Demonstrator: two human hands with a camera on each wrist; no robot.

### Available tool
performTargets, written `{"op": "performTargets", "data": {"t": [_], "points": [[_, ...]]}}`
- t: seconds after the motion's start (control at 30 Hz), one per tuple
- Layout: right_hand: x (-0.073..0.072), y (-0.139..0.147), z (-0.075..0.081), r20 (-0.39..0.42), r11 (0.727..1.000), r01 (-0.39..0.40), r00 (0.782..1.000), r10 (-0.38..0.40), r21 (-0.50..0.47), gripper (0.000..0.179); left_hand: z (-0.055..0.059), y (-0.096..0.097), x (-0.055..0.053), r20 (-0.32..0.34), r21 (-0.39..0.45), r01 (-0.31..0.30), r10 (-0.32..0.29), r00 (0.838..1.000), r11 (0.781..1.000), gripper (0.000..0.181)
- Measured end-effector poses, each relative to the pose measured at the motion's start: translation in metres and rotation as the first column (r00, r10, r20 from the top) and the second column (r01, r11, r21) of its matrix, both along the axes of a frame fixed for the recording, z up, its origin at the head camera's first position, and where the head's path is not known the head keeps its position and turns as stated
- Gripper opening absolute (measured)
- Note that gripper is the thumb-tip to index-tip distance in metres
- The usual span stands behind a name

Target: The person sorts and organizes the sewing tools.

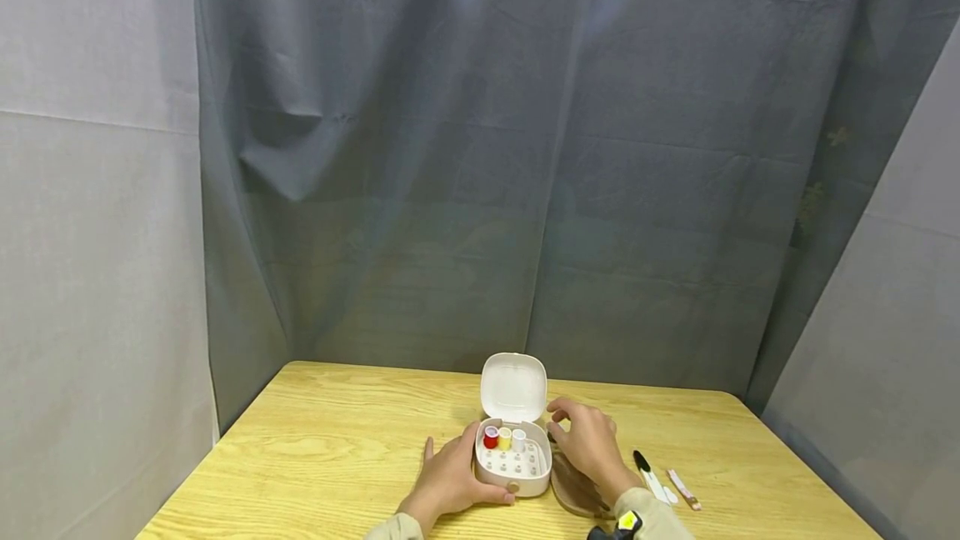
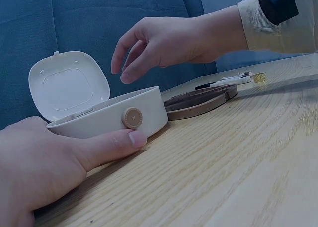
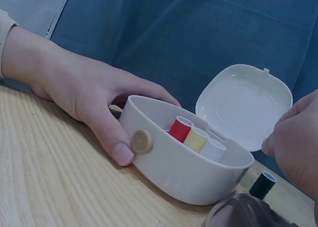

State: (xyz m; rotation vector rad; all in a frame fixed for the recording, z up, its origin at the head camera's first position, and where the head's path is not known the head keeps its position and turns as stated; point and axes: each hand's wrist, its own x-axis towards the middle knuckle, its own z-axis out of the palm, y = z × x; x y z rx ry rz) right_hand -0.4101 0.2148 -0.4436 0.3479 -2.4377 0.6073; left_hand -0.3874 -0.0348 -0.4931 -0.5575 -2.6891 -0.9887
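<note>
My left hand (image 1: 448, 478) grips a white sewing box (image 1: 525, 486) from its left side, the thumb along the front beside a round tan button (image 2: 132, 117). The box's lid (image 1: 513, 387) is raised. A red thread spool (image 3: 181, 129), a yellow one (image 3: 197, 139) and a white one (image 3: 213, 150) stand in a row at the back, behind several bare pegs. Over the box's right side hovers my right hand (image 1: 591, 442), fingers loosely bent with nothing between them. Below it, a dark green spool (image 3: 262, 185) stands outside the box.
A brown wooden tray-like piece (image 1: 572, 492) lies right beside the box, partly under my right arm. Farther right on the wooden table (image 1: 337, 440) are a white tool with a black tip (image 1: 649, 475) and a small pale strip (image 1: 682, 489). A grey curtain (image 1: 450, 190) hangs behind.
</note>
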Motion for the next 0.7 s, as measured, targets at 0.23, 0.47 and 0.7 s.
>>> {"op": "performTargets", "data": {"t": [0.23, 0.47, 0.7], "points": [[-0.004, 0.009, -0.002, 0.022, 1.000, 0.009, 1.000, -0.008, -0.010, 0.021, 0.002, 0.000, 0.001, -0.007, 0.002, 0.005, -0.005, 1.000, 1.000, 0.126], [-0.006, 0.019, -0.007, 0.062, 0.999, 0.037, 0.997, -0.036, -0.011, 0.024, 0.001, 0.000, 0.001, -0.016, -0.004, -0.001, 0.001, 1.000, 1.000, 0.125], [-0.010, 0.027, -0.015, 0.141, 0.999, 0.037, 0.989, -0.035, -0.016, 0.030, 0.001, 0.001, 0.001, -0.014, -0.001, -0.005, 0.005, 1.000, 1.000, 0.126]]}}
